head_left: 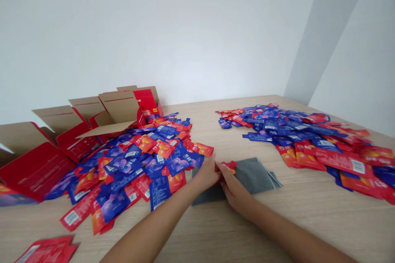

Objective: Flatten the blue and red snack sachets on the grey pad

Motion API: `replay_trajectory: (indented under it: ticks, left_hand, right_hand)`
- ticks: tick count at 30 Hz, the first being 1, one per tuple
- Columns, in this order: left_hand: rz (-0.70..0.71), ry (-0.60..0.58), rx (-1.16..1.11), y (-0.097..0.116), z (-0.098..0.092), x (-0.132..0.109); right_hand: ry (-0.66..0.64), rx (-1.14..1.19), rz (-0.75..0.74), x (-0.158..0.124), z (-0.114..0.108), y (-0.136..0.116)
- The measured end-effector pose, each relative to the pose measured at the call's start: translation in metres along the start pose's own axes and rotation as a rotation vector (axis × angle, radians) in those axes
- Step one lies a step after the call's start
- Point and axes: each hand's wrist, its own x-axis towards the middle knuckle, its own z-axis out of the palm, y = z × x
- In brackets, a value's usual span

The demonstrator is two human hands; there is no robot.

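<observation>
Over a dark grey flat sheet or pouch (256, 174) on the table, my two hands meet at a red sachet (228, 166) with some orange on it. My left hand (207, 172) is closed at the sachet's left side, its fingertips partly hidden. From the right, my right hand (236, 191) grips the same sachet, thumb and fingers bent about it. Most of the sachet is covered by the hands, so I cannot tell whether it is one or a small stack. Just beyond my left hand, an orange-red sachet (202, 148) lies at the pile's edge.
A large heap of blue and red sachets (135, 164) spreads at the left, in front of open red cardboard boxes (120, 109). Another long heap (296, 131) lies at the right. Several red sachets (46, 250) sit at the near left. A white wall (197, 28) rises behind the table.
</observation>
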Motion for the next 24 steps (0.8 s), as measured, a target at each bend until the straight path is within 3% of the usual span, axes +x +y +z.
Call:
replay_trajectory:
  ticks: [3,6,11,15,18,22,24]
  left_hand:
    - [0.054,-0.098,-0.010,0.013,-0.002,0.004]
    - [0.061,-0.112,-0.022,0.021,-0.006,0.000]
    - [-0.057,0.049,-0.114,0.016,-0.002,-0.014]
    - [-0.153,0.159,-0.296,0.004,-0.008,-0.024]
    - [-0.232,0.309,-0.462,-0.011,-0.046,-0.027]
    - [-0.311,0.722,-0.665,-0.032,-0.134,-0.028]
    - [-0.306,0.884,-0.763,-0.038,-0.167,-0.029]
  right_hand:
    - [0.080,-0.043,0.003,0.000,-0.003,0.003]
    - [0.147,-0.117,0.022,0.002,-0.012,0.002]
    - [0.281,-0.101,0.081,0.009,-0.026,0.008]
    - [0.306,0.006,0.193,0.012,-0.025,0.024]
    - [0.284,0.063,0.283,0.013,-0.024,0.033]
    - [0.279,0.053,0.292,0.015,-0.028,0.034]
    - [0.283,0.025,0.290,0.017,-0.031,0.035]
